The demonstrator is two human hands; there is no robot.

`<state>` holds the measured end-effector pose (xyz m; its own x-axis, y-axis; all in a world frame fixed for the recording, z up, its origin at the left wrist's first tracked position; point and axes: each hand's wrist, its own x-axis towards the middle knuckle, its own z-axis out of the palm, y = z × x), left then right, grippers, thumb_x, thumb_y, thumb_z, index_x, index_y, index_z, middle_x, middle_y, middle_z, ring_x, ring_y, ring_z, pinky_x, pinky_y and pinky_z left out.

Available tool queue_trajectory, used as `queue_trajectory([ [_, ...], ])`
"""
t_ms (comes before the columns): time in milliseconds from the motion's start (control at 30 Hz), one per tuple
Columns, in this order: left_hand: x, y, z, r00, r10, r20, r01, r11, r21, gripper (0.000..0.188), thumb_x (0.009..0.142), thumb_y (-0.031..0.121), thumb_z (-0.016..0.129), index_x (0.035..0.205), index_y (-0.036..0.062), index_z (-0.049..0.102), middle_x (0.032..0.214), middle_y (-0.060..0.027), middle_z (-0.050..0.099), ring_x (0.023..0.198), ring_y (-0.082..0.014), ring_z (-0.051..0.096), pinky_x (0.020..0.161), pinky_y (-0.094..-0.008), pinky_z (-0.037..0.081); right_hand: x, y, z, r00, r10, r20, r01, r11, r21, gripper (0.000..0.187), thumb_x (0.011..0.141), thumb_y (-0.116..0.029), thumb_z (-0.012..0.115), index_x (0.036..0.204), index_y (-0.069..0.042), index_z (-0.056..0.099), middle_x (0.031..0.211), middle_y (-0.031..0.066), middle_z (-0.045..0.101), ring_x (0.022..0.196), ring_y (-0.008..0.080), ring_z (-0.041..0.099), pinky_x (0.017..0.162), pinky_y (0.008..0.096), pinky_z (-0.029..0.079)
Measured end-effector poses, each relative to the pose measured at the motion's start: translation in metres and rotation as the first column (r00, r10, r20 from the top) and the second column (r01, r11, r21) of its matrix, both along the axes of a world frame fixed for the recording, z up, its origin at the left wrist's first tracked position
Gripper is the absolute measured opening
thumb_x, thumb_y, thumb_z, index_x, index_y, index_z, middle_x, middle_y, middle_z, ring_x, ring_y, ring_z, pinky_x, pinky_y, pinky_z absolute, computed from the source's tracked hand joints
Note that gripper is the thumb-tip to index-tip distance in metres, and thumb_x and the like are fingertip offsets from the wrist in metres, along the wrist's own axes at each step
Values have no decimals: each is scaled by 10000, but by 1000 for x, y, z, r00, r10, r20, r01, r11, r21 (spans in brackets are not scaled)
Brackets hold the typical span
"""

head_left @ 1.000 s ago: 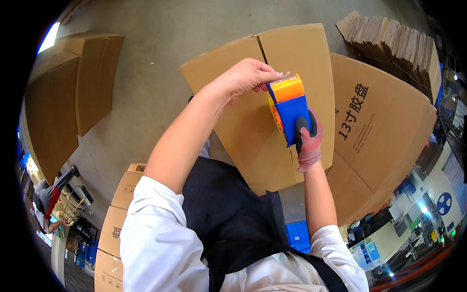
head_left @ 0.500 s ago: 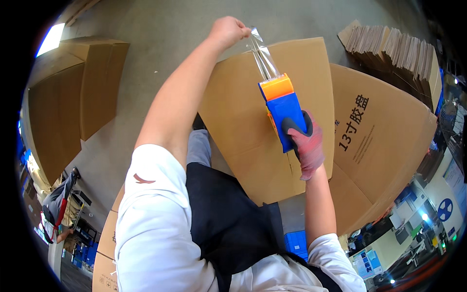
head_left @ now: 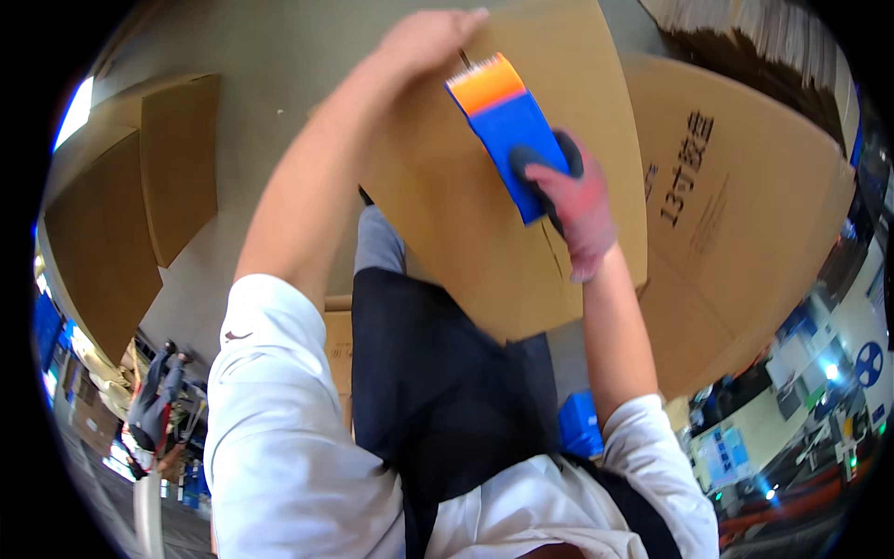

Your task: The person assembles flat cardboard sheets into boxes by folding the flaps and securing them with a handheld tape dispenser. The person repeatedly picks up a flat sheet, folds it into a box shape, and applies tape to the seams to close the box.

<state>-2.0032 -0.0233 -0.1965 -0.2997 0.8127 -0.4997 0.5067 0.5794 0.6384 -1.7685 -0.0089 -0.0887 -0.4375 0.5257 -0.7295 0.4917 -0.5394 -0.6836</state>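
My right hand (head_left: pixel 573 200), in a red and dark grey glove, grips a blue and orange tape dispenser (head_left: pixel 517 140). The dispenser tilts, its toothed orange end toward my left hand, over a brown cardboard carton (head_left: pixel 559 279). My bare left hand (head_left: pixel 424 42) is at the carton's far side, just beyond the teeth. Its fingers look closed on the end of the packing tape, though motion blurs them. Only a short dark bit of tape (head_left: pixel 465 60) shows between that hand and the dispenser.
A second printed carton (head_left: pixel 736 214) adjoins on the right. Behind it lies a stack of flat cardboard (head_left: pixel 764 37). Another large carton (head_left: pixel 112 205) stands at the left across the grey floor. A blue box (head_left: pixel 580 424) is by my right arm.
The long clear strip between my left hand and the dispenser no longer shows. The dispenser has come closer to my left hand. The whole view has shifted, and the cartons sit higher in it.
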Motion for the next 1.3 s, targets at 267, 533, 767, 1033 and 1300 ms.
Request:
queue_trajectory([
  [267, -17, 0, -12, 999, -44, 6, 44, 997, -63, 608, 949, 539, 311, 1128, 52, 628, 1121, -198, 628, 1103, -349, 564, 955, -395, 416, 110, -20, 34, 957, 242, 163, -228, 969, -101, 502, 689, -248, 727, 1117, -15, 604, 965, 124, 648, 876, 193, 611, 800, 301, 487],
  [533, -2, -17, -23, 727, 8, -686, 237, 936, 262, 578, 937, 415, 423, 1418, 104, 350, 1432, -172, 380, 1335, -360, 321, 1106, -414, 243, 432, -125, 103, 462, 433, 774, -387, 884, -263, 665, 623, -344, 770, 1170, -22, 571, 1012, 201, 657, 946, 316, 636, 837, 365, 496],
  [767, 148, -33, 7, 442, -397, -804, 722, 690, 57, 554, 928, 453, 430, 1430, 231, 352, 1472, -72, 348, 1367, -227, 303, 1115, -455, 206, 447, -145, 92, 528, 389, 755, -251, 921, -298, 617, 639, -413, 732, 1130, -68, 587, 1002, 204, 652, 929, 353, 625, 809, 378, 493],
  [1033, 281, -77, 22, 506, -668, -546, 798, 603, 1, 610, 917, 457, 435, 1468, 266, 255, 1538, -45, 195, 1428, -210, 133, 1141, -487, 64, 441, -149, 22, 529, 385, 757, -248, 922, -296, 724, 632, -494, 710, 1185, -53, 556, 1085, 181, 639, 1012, 329, 606, 880, 389, 467],
  [1300, 268, -66, 6, 508, -660, -554, 806, 591, 35, 621, 908, 462, 443, 1468, 264, 259, 1545, -41, 178, 1434, -213, 108, 1139, -486, 40, 357, -181, -173, 597, 251, 762, -224, 964, -142, 423, 843, -340, 536, 1129, -38, 613, 1214, 225, 555, 1118, 383, 533, 896, 413, 465],
])
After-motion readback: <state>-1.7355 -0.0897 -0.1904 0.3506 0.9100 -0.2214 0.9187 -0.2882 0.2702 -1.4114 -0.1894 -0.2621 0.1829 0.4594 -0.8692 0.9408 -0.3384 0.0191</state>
